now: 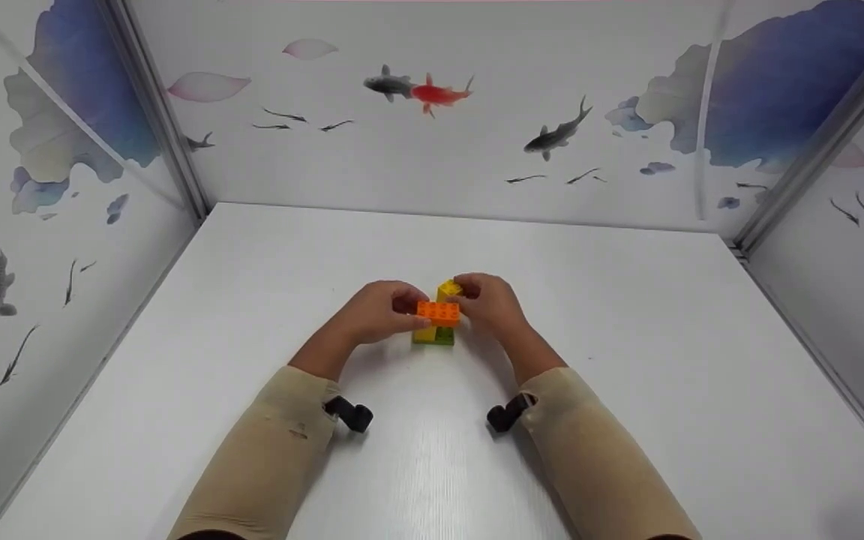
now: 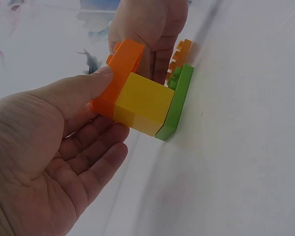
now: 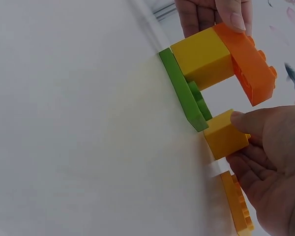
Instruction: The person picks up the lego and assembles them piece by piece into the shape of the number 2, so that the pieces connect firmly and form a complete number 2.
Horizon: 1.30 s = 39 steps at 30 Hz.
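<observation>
Pinches orange brick (image 1: 438, 313) in left hand (image 1: 381, 311), atop yellow block (image 2: 145, 101) on green plate (image 2: 176, 108), near centre of head frame. Grips second yellow block (image 3: 225, 135) in right hand (image 1: 495, 304).

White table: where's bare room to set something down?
Bare from left sleeve to left wall, right sleeve to right wall, and bricks to back wall. Crowded centre: left hand and right hand grip bricks there.

White tabletop (image 1: 589, 300), painted back wall (image 1: 462, 165), 1 red fish (image 1: 438, 94), 2 metal posts (image 1: 160, 112)
</observation>
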Each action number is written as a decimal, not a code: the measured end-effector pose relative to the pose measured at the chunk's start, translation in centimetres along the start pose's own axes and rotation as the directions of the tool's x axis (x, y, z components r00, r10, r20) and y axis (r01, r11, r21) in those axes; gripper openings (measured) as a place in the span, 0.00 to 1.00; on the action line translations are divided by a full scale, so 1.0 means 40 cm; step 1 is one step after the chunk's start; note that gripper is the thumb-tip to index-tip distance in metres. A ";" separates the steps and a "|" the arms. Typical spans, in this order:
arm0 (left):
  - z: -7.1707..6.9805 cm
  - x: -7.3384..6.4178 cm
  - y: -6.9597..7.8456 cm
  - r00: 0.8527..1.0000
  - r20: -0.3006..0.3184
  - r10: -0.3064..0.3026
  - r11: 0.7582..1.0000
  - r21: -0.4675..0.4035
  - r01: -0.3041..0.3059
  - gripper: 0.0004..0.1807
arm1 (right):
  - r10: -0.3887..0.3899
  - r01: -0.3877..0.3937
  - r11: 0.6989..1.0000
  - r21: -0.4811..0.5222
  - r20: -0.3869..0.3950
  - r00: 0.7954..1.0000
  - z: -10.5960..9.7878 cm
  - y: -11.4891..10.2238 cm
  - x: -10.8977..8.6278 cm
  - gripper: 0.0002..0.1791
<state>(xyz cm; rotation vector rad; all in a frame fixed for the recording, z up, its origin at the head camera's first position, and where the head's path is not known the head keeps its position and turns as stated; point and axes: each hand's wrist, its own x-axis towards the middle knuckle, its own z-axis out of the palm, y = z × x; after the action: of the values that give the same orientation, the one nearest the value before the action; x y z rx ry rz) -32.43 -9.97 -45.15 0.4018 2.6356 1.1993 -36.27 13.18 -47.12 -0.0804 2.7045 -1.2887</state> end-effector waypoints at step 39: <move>0.002 -0.004 0.006 1.000 0.006 -0.021 1.000 -0.017 0.021 0.21 | -0.266 0.264 0.964 0.034 0.090 0.960 -0.118 -0.040 -0.139 0.22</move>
<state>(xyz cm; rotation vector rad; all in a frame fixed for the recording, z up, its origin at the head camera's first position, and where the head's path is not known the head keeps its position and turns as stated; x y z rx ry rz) -32.22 -9.80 -45.01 0.3731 2.6159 1.2111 -31.51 16.42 -42.34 -0.5041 2.6667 -1.3430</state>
